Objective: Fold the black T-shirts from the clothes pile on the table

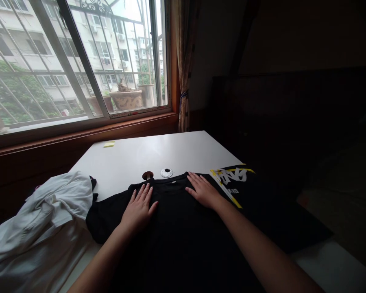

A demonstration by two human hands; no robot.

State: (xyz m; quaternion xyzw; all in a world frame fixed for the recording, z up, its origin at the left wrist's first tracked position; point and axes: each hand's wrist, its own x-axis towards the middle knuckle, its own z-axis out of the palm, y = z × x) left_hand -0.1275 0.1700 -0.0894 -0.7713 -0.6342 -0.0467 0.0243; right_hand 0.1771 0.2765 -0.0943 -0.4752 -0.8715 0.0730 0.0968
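Note:
A black T-shirt (177,228) lies spread out on the white table (158,150), its neckline toward the far side. My left hand (139,207) rests flat on the shirt's left shoulder area, fingers stretched out. Flat on the other shoulder, right of the collar, lies my right hand (203,190) with its fingers extended. Neither hand grips the cloth. Under or beside the right sleeve is dark fabric with a white and yellow print (234,177); I cannot tell where one ends and the other begins.
Crumpled white clothing (55,211) is heaped at the table's left. Past the collar are a brown round piece (148,175) and a white round piece with a dark opening (166,173). A yellow sticky note (109,144) lies near the far edge. A window (79,61) and curtain (185,65) stand behind.

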